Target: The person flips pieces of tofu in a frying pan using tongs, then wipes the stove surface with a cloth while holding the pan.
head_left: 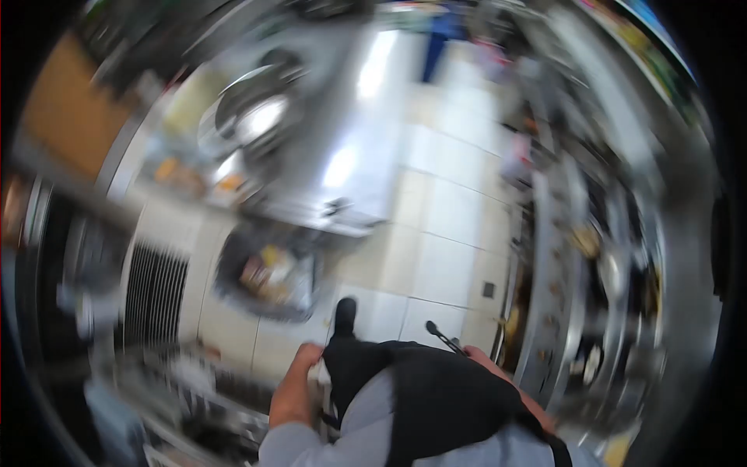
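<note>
Head view: frame is motion-blurred, so I log only what resolves. Containers first. A bin lined with dark, crumpled plastic [232, 292] stands on the pale tiled floor [443, 210], ahead and to the left of the wearer; in it I see mixed yellow, white and reddish-brown scraps [268, 274], too smeared to identify singly. Beyond it, on the long stainless-steel counter [342, 132], sits a large round shiny metal bowl [264, 118]; I cannot make out its contents. Small orange items [229, 183] lie near the bowl, blurred. Along the right runs a steel cooking range [552, 288] with dark recesses; a whitish item [593, 364] shows in one of them, kind unclear. Fingers next. The right hand [476, 356] is low, beside the black apron [451, 405], its fingers closed on a slim utensil with a dark rounded end [445, 337]; the utensil projects forward and leftward from the hand, over the floor, and I cannot tell its exact type. Individual fingers there are mostly hidden. The left hand [310, 355] hangs on the apron's other side, near the black shoe [345, 313], well apart from the utensil. Something pale shows beside that hand; whether its fingers grip anything, I cannot tell.
</note>
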`<state>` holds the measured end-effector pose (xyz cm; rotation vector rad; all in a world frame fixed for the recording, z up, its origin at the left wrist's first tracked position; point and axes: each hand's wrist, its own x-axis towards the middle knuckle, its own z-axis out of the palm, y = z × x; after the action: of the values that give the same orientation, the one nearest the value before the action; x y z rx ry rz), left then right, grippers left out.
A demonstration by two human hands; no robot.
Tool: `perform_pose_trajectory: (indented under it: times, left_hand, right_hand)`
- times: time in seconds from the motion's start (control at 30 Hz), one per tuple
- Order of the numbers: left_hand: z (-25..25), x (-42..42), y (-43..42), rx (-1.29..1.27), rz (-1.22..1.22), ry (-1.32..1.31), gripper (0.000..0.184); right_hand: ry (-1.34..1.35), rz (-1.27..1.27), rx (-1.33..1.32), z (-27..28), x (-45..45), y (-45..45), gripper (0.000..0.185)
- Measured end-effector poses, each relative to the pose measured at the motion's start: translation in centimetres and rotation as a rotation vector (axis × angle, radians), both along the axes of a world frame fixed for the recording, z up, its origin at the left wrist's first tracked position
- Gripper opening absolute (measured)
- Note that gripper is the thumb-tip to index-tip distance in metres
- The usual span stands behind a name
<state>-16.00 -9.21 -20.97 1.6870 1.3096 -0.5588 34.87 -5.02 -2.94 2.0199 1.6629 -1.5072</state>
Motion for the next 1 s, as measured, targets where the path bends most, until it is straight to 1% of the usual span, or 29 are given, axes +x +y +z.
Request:
perform_pose_trajectory:
  times: [0.03, 0.07, 0.1, 0.13, 0.17, 0.2, 0.23, 0.27, 0.33, 0.37, 0.4, 0.43, 0.5, 0.57, 0.6, 0.67, 0.73, 0.77, 0.83, 0.9, 0.97, 1.0]
  left_hand:
    - [0.3, 0.4, 1.4, 0.218, -0.156, -0.008, 0.017]
    - [0.0, 0.4, 3.5, 0.147, -0.268, -0.021, 0.017]
    - [-2.3, 0.7, 5.6, -0.143, 0.227, -0.016, 0.021]
    - [-1.1, 1.1, 7.9, 0.045, 0.129, -0.086, 0.025]
    - [0.7, 2.1, 10.9, 0.035, 0.105, -0.13, 0.024]
    - [2.1, 4.4, 13.2, -0.095, 0.235, -0.142, 0.023]
    - [3.5, 7.2, 15.0, -0.243, 0.466, -0.148, 0.022]
    - [4.6, 10.0, 16.1, -0.32, 0.59, -0.145, 0.021]
    - [6.6, 15.3, 17.3, -0.332, 0.579, -0.151, 0.02]
    - [7.4, 17.8, 17.6, -0.294, 0.533, -0.201, 0.018]
    - [8.4, 20.7, 17.8, -0.287, 0.503, -0.192, 0.018]
    - [10.0, 24.7, 17.6, -0.193, 0.313, -0.255, 0.019]
    - [10.9, 30.6, 18.7, -0.062, 0.028, -0.348, 0.021]
    - [11.6, 36.5, 18.5, -0.092, 0.016, -0.344, 0.024]
    - [12.4, 40.1, 18.0, -0.156, 0.095, -0.305, 0.026]
    - [13.9, 45.4, 17.0, -0.147, -0.091, -0.289, 0.028]
    - [13.0, 49.6, 16.9, -0.121, -0.334, -0.281, 0.03]
    - [13.4, 51.4, 16.6, -0.124, -0.351, -0.266, 0.03]
    - [14.2, 55.0, 16.1, -0.111, -0.576, -0.222, 0.031]
    - [13.8, 57.7, 16.6, -0.12, -0.639, -0.198, 0.032]
    - [13.3, 60.1, 17.4, -0.122, -0.706, -0.166, 0.032]
    - [12.8, 61.2, 18.1, -0.126, -0.729, -0.159, 0.032]
  right_hand:
    - [0.029, -0.092, 0.014, -0.4, 1.3, -1.3, 0.032]
    - [0.063, -0.196, 0.029, -0.6, 2.2, -2.9, 0.034]
    - [0.03, -0.22, 0.064, -2.1, 3.4, -4.5, 0.035]
    - [-0.007, -0.234, 0.092, -3.3, 4.6, -5.7, 0.035]
    - [-0.011, -0.406, 0.145, -2.9, 5.2, -6.8, 0.035]
    - [-0.031, -0.519, -0.025, -2.1, 6.0, -8.2, 0.036]
    - [-0.022, -0.605, -0.211, -1.4, 7.3, -10.0, 0.036]
    - [-0.002, -0.701, -0.192, -1.3, 8.8, -12.6, 0.036]
    - [0.013, -0.868, -0.236, -1.3, 10.5, -16.5, 0.034]
    - [-0.012, -0.942, -0.24, -1.3, 11.2, -18.5, 0.037]
    - [0.002, -0.972, -0.236, -1.1, 11.9, -20.4, 0.037]
    - [0.02, -1.002, -0.241, -1.3, 12.5, -22.4, 0.038]
    - [0.058, -1.057, -0.249, -1.2, 13.2, -24.2, 0.039]
    - [0.15, -1.065, -0.251, -1.2, 14.3, -25.8, 0.039]
    - [0.164, -1.077, -0.254, -1.3, 14.7, -26.4, 0.039]
    - [0.172, -1.214, -0.181, -1.6, 15.2, -27.3, 0.037]
    - [0.182, -1.288, -0.157, -4.3, 15.2, -28.7, 0.036]
    - [0.173, -1.344, -0.127, -5.3, 15.2, -29.2, 0.035]
    - [0.222, -1.398, -0.157, -3.9, 15.2, -29.9, 0.034]
    - [0.263, -1.456, -0.182, -3.6, 15.3, -30.5, 0.033]
    - [0.266, -1.627, -0.166, -3.1, 14.8, -31.1, 0.032]
    - [0.274, -1.65, -0.168, -3.6, 14.7, -31.6, 0.032]
